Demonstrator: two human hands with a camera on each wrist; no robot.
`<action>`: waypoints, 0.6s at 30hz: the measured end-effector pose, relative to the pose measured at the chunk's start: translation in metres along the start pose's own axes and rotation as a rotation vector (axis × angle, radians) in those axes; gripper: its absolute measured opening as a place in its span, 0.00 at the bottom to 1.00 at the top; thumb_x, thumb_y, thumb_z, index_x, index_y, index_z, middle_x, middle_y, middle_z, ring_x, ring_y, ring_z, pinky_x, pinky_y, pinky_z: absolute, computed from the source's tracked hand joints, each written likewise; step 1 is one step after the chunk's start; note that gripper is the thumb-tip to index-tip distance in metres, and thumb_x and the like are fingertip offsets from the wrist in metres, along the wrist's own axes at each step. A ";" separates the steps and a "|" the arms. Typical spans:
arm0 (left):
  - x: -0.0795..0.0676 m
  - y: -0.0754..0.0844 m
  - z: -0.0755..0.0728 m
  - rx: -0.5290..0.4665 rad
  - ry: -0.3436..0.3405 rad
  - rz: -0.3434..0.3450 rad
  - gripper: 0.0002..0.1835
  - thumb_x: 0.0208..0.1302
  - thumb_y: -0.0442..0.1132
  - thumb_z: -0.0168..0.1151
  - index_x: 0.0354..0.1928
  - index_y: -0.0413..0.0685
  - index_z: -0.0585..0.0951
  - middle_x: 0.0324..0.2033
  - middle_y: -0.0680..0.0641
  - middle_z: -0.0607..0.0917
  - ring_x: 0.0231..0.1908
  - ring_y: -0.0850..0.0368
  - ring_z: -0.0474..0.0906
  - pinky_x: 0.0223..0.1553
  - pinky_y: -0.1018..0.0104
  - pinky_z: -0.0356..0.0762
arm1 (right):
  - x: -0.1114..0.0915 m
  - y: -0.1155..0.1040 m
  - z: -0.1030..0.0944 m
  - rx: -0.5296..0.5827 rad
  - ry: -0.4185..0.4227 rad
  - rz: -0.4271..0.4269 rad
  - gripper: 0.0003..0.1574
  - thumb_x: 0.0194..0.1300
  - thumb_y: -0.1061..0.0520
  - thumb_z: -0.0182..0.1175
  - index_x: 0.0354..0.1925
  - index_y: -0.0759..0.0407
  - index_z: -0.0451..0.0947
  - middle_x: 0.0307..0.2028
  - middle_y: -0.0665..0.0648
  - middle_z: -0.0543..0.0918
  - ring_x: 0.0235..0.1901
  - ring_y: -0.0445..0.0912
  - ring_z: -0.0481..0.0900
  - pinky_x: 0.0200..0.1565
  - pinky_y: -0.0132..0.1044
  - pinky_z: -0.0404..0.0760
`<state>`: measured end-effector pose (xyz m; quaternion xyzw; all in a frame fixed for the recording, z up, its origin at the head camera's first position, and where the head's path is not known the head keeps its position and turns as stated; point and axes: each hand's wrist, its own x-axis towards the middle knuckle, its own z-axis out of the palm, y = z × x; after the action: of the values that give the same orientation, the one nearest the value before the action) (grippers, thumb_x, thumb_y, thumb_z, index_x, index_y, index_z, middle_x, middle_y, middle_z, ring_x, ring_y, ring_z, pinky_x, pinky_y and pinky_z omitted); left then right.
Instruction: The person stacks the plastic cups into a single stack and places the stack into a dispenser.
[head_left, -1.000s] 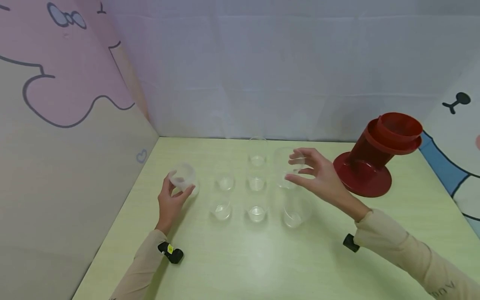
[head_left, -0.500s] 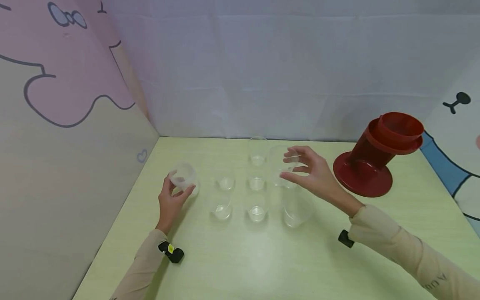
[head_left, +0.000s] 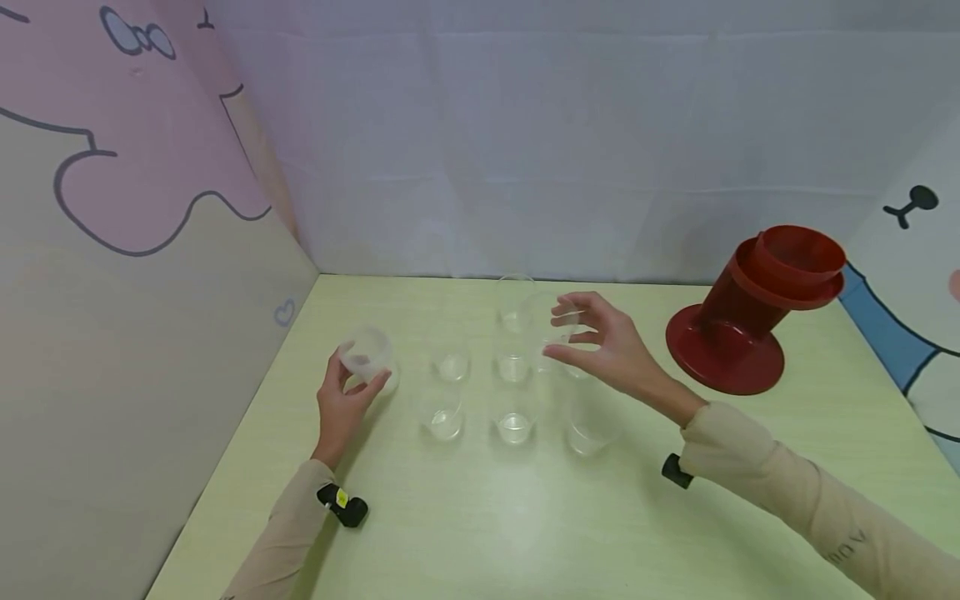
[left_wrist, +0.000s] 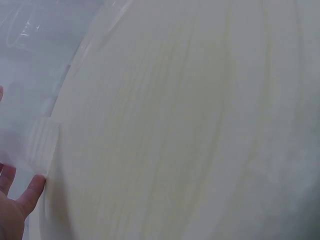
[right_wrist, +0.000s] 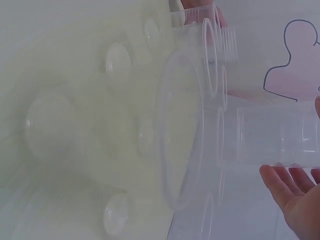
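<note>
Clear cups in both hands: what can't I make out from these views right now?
Head view: how many clear cups the left hand holds; their rims blur together.
Head view: whether the held cup in the right hand touches the standing cups behind; transparent outlines overlap.
Left wrist view: most of the left hand, cut off by the left edge.
Right wrist view: one end of the held cup, cut off by the right edge.

Red round-based stand (head_left: 750, 312), cartoon-printed wall (head_left: 150, 175)
</note>
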<state>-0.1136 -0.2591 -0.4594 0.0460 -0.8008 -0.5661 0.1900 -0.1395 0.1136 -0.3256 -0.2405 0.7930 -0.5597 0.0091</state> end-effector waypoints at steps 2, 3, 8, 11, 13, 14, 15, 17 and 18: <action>0.000 0.001 0.000 0.003 0.001 0.000 0.39 0.53 0.39 0.73 0.66 0.50 0.65 0.55 0.45 0.75 0.55 0.55 0.72 0.46 0.62 0.80 | 0.001 0.001 0.002 0.009 -0.010 0.001 0.35 0.54 0.67 0.68 0.59 0.65 0.65 0.52 0.64 0.76 0.53 0.59 0.75 0.51 0.49 0.77; 0.000 0.001 0.000 0.002 0.003 0.003 0.39 0.53 0.39 0.73 0.66 0.50 0.65 0.55 0.45 0.75 0.55 0.55 0.72 0.46 0.62 0.80 | 0.002 0.001 0.003 0.008 -0.014 0.002 0.35 0.54 0.66 0.68 0.59 0.65 0.65 0.52 0.63 0.76 0.53 0.59 0.75 0.51 0.49 0.77; -0.001 0.003 0.000 -0.019 0.003 0.009 0.39 0.52 0.37 0.73 0.66 0.48 0.66 0.54 0.44 0.76 0.54 0.55 0.72 0.44 0.68 0.80 | 0.006 -0.002 0.008 -0.008 -0.015 0.007 0.34 0.55 0.64 0.68 0.59 0.64 0.66 0.52 0.62 0.75 0.53 0.57 0.75 0.52 0.48 0.78; -0.001 0.005 0.000 -0.021 -0.002 0.009 0.38 0.53 0.37 0.72 0.66 0.48 0.65 0.54 0.44 0.75 0.54 0.54 0.72 0.44 0.68 0.79 | 0.008 -0.004 0.009 -0.007 -0.012 0.003 0.34 0.56 0.65 0.68 0.58 0.65 0.66 0.52 0.63 0.75 0.53 0.58 0.75 0.52 0.50 0.77; -0.001 0.004 0.001 -0.023 -0.002 0.008 0.38 0.53 0.37 0.72 0.66 0.47 0.65 0.54 0.43 0.75 0.54 0.54 0.72 0.44 0.69 0.79 | 0.010 -0.003 0.010 0.006 -0.011 -0.001 0.34 0.55 0.65 0.68 0.58 0.65 0.67 0.52 0.63 0.75 0.53 0.58 0.75 0.52 0.52 0.77; 0.000 0.004 0.001 -0.025 -0.002 0.007 0.38 0.53 0.37 0.72 0.66 0.48 0.66 0.54 0.44 0.75 0.54 0.55 0.72 0.44 0.69 0.79 | 0.012 -0.002 0.011 0.015 -0.012 -0.003 0.34 0.55 0.65 0.68 0.58 0.66 0.67 0.52 0.63 0.75 0.53 0.59 0.75 0.52 0.52 0.76; 0.000 0.004 0.001 -0.025 -0.001 0.004 0.38 0.53 0.37 0.72 0.66 0.48 0.66 0.54 0.44 0.75 0.54 0.55 0.72 0.43 0.70 0.79 | 0.013 -0.001 0.011 0.020 -0.014 -0.005 0.34 0.55 0.65 0.68 0.58 0.66 0.66 0.52 0.64 0.75 0.53 0.59 0.75 0.52 0.53 0.76; 0.000 0.003 0.001 -0.026 0.003 0.000 0.38 0.52 0.37 0.73 0.66 0.48 0.66 0.54 0.44 0.76 0.54 0.55 0.72 0.43 0.71 0.79 | 0.016 0.005 0.013 0.041 -0.017 -0.007 0.34 0.54 0.65 0.69 0.58 0.66 0.67 0.52 0.64 0.75 0.53 0.59 0.75 0.52 0.54 0.76; -0.001 0.003 0.001 -0.028 0.003 -0.001 0.39 0.52 0.37 0.73 0.66 0.48 0.66 0.54 0.44 0.76 0.54 0.55 0.72 0.43 0.72 0.79 | 0.018 0.009 0.014 0.047 -0.018 -0.010 0.34 0.54 0.65 0.69 0.58 0.65 0.67 0.52 0.63 0.75 0.53 0.58 0.75 0.52 0.53 0.76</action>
<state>-0.1130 -0.2572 -0.4568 0.0449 -0.7926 -0.5772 0.1916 -0.1549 0.0972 -0.3345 -0.2489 0.7784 -0.5760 0.0190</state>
